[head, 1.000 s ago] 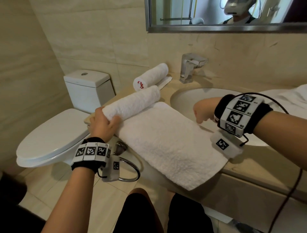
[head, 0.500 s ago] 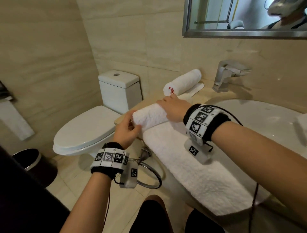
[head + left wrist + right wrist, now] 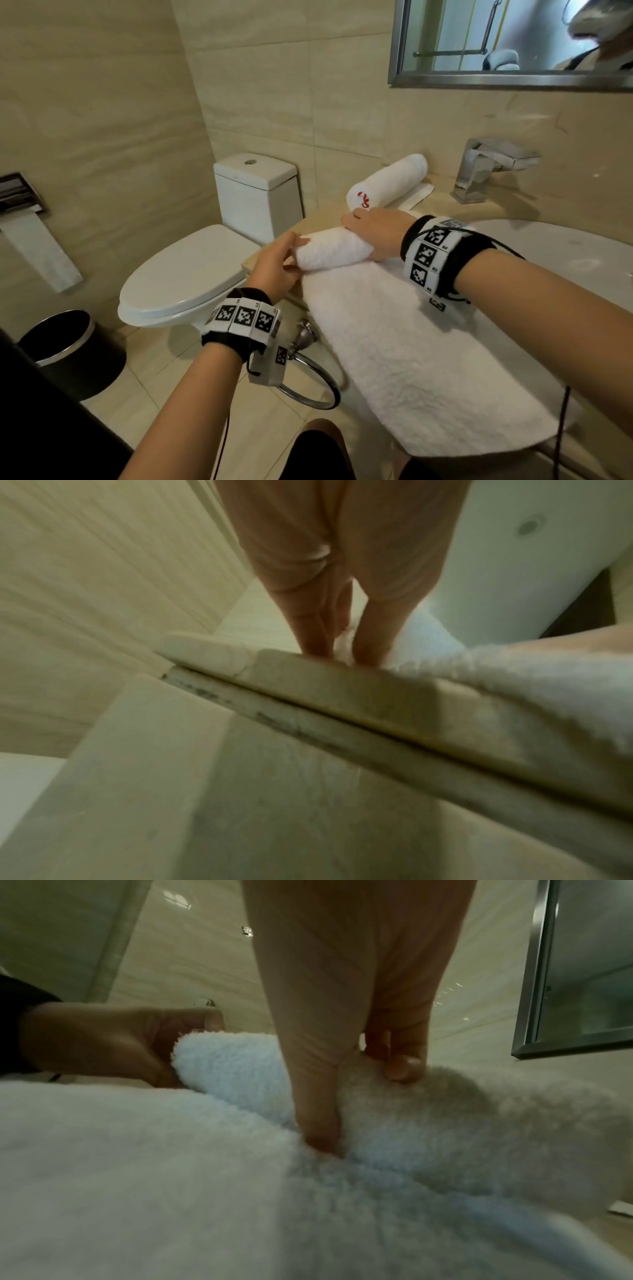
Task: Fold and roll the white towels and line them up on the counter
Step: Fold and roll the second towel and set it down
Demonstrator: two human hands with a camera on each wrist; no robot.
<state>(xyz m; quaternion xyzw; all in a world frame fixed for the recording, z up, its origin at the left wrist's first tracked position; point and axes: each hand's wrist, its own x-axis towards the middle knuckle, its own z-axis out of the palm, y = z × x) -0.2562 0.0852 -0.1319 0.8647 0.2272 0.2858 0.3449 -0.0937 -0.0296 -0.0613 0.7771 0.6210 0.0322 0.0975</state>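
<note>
Two hands work the half-rolled towel point(image 3: 329, 251) on the counter point(image 3: 322, 214): the left hand point(image 3: 274, 270) cups its near end, fingers curled, and the right hand point(image 3: 376, 229) grips over the roll, thumb tucked beneath. A finished roll point(image 3: 387, 183) lies just behind

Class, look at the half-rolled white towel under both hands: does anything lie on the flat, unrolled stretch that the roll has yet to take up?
Nothing visible does. The half-rolled white towel has the left hand at its end and the right hand on top; its flat unrolled stretch lies bare. The finished rolled white towel sits behind, against the wall.
</note>
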